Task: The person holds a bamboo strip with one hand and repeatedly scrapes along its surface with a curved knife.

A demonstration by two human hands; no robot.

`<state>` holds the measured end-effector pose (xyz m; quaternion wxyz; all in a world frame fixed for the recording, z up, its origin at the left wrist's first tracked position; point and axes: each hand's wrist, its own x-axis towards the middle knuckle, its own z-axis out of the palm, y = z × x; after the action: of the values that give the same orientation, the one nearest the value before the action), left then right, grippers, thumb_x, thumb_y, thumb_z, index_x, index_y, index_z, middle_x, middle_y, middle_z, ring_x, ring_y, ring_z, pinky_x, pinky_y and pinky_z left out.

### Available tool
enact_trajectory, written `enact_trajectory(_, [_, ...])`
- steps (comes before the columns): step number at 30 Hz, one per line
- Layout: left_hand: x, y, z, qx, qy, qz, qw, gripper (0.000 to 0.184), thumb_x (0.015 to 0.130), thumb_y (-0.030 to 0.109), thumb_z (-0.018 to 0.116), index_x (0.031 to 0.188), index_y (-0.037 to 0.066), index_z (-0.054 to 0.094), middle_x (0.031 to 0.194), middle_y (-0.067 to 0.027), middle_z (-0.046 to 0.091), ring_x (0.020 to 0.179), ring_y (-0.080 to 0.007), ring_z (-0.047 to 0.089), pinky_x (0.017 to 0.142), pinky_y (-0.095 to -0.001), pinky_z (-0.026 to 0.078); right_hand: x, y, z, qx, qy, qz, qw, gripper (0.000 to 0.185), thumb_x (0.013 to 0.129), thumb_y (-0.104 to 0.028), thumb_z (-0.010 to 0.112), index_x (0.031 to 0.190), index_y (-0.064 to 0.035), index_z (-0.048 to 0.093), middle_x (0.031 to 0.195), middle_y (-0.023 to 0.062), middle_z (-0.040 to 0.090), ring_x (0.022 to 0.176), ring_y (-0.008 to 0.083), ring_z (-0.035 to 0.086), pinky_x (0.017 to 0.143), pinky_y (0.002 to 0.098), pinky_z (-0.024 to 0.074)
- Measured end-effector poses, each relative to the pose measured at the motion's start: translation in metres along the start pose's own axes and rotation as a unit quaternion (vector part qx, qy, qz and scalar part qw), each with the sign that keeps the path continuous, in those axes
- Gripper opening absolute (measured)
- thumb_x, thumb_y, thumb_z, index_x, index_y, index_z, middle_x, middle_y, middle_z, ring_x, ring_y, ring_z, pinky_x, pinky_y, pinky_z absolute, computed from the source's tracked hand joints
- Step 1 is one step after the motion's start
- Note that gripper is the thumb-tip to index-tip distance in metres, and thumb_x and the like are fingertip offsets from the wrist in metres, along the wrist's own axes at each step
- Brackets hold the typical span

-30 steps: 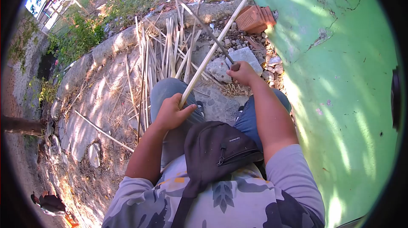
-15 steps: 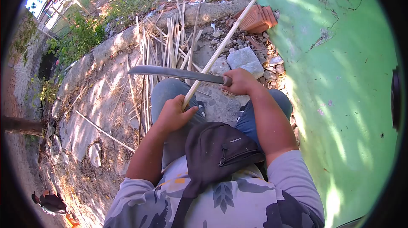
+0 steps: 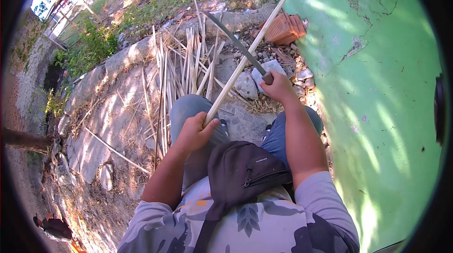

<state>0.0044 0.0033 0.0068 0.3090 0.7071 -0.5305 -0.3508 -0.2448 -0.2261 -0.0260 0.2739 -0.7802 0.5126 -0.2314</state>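
My left hand (image 3: 194, 130) is closed around the lower end of a long pale wooden strip (image 3: 247, 57), which slants up and away to the right. In my right hand (image 3: 278, 86) is the handle of a machete (image 3: 236, 42). Its long blade points up and to the left and crosses the strip at about mid-length. Whether the edge touches the strip I cannot tell. Beyond my left knee lies a loose pile of split strips (image 3: 191, 59), several of them propped on the low stone edge.
Green-painted concrete (image 3: 377, 88) spreads along the right. Stacked orange tiles (image 3: 285, 29), a pale stone block (image 3: 271, 71) and rubble lie ahead. A single thin stick (image 3: 115, 150) rests on the ground at left. A black bag (image 3: 247, 168) hangs at my lap.
My right hand has moved slightly forward and right. The machete has swung from nearly level to pointing forward-left, its blade now farther up the strip. My left hand keeps its grip, slightly lower in view.
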Motion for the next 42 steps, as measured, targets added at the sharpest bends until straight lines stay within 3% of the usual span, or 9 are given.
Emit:
enact_trajectory(6, [-0.005,-0.013,-0.001,0.011,-0.015,0.024,1.000,0.026,0.098,0.024,0.066,0.099,-0.001,0.058,0.073,-0.0102,0.062,0.067,-0.0187,0.060,0.064,-0.0370,0.049,-0.007,-0.021,0.005,-0.024,0.053,-0.138,0.989,0.024,0.077,-0.028,0.077,0.092,-0.0118,0.068,0.078,0.0132,0.071,0.076,0.0381,0.070,0.069,0.0486,0.0543])
enact_trajectory(12, [-0.012,0.016,-0.006,0.030,0.084,0.048,0.995,0.034,0.094,0.027,0.072,0.107,-0.002,0.060,0.077,-0.0082,0.064,0.072,-0.0138,0.061,0.067,-0.0322,0.049,-0.013,-0.029,-0.001,-0.052,0.112,-0.225,0.966,0.019,0.075,-0.024,0.076,0.088,-0.0129,0.066,0.071,0.0134,0.067,0.070,0.0380,0.067,0.064,0.0494,0.0525])
enact_trajectory(15, [-0.011,0.026,-0.012,-0.024,0.050,-0.035,0.998,0.036,0.092,0.028,0.075,0.107,-0.002,0.061,0.079,-0.0039,0.063,0.072,-0.0098,0.058,0.066,-0.0287,0.046,-0.013,-0.026,-0.004,-0.038,0.108,-0.210,0.971,0.017,0.074,-0.024,0.076,0.085,-0.0132,0.066,0.069,0.0133,0.066,0.069,0.0384,0.067,0.063,0.0500,0.0521])
enact_trajectory(21, [-0.006,0.002,-0.004,-0.129,0.063,-0.019,0.989,0.029,0.090,0.024,0.075,0.103,0.003,0.060,0.077,0.0044,0.052,0.068,-0.0063,0.047,0.060,-0.0258,0.039,-0.012,-0.028,-0.001,-0.021,0.118,-0.200,0.972,0.017,0.072,-0.023,0.076,0.083,-0.0133,0.066,0.069,0.0135,0.066,0.069,0.0384,0.067,0.063,0.0497,0.0518])
enact_trajectory(24, [-0.010,0.008,-0.007,-0.186,0.055,-0.030,0.981,0.037,0.087,0.029,0.079,0.102,0.002,0.059,0.074,0.0034,0.049,0.068,-0.0065,0.046,0.059,-0.0261,0.039,-0.014,-0.032,-0.001,-0.029,0.130,-0.231,0.964,0.018,0.072,-0.023,0.076,0.083,-0.0130,0.066,0.070,0.0140,0.066,0.069,0.0388,0.066,0.063,0.0493,0.0520])
enact_trajectory(27, [-0.007,0.005,-0.007,-0.169,0.041,-0.044,0.984,0.028,0.089,0.025,0.076,0.096,0.005,0.057,0.075,0.0041,0.049,0.067,-0.0065,0.045,0.058,-0.0258,0.037,-0.016,-0.037,0.000,-0.027,0.126,-0.250,0.960,0.019,0.071,-0.023,0.075,0.083,-0.0128,0.065,0.071,0.0139,0.066,0.069,0.0387,0.066,0.064,0.0489,0.0521])
enact_trajectory(36, [0.006,0.008,-0.003,0.077,-0.024,-0.026,0.996,0.040,0.086,0.035,0.079,0.085,0.002,0.056,0.073,-0.0082,0.059,0.068,-0.0171,0.056,0.063,-0.0357,0.047,-0.022,-0.044,0.015,-0.106,0.027,-0.301,0.947,0.016,0.073,-0.022,0.073,0.082,-0.0122,0.065,0.072,0.0120,0.067,0.072,0.0374,0.068,0.065,0.0492,0.0527])
enact_trajectory(39, [0.007,0.004,0.001,0.064,-0.024,-0.029,0.997,0.042,0.086,0.038,0.078,0.085,0.001,0.058,0.074,-0.0100,0.062,0.070,-0.0192,0.059,0.065,-0.0369,0.049,-0.024,-0.050,0.015,-0.104,-0.020,-0.291,0.951,0.015,0.074,-0.022,0.072,0.082,-0.0110,0.065,0.075,0.0129,0.069,0.074,0.0380,0.068,0.068,0.0489,0.0536])
enact_trajectory(42, [0.007,0.007,-0.004,0.088,-0.044,-0.037,0.994,0.044,0.086,0.041,0.078,0.087,0.001,0.060,0.075,-0.0108,0.063,0.071,-0.0198,0.060,0.066,-0.0364,0.050,-0.019,-0.036,0.008,-0.100,-0.076,-0.175,0.977,0.018,0.075,-0.024,0.072,0.085,-0.0089,0.068,0.079,0.0154,0.070,0.078,0.0379,0.069,0.071,0.0472,0.0544])
